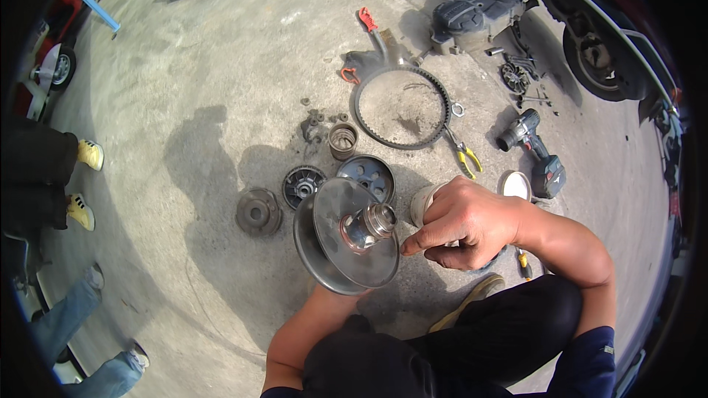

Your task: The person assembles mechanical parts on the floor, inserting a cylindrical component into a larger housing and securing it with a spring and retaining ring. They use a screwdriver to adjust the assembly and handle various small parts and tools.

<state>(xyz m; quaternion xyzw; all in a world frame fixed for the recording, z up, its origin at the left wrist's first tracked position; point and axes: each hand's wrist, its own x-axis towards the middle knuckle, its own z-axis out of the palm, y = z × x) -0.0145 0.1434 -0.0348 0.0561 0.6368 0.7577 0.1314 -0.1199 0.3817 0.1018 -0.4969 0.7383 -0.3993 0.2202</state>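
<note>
A metal scooter pulley with two wide discs and a central hub is held up, tilted, in front of me. My left hand supports it from below, with its fingers hidden behind the discs. My right hand is beside the pulley's right rim. Its index finger is stretched toward that edge, at or very near it, and other fingers are curled; I see nothing in it. Partly behind this hand stands a pale tub. A round clutch drum and a finned round part lie beyond the pulley.
On the concrete are a coil spring, a toothed belt, yellow-handled pliers, a cordless driver, a round metal part, a white lid and a red-handled tool. An engine cover lies far right, near a vehicle. People stand at left.
</note>
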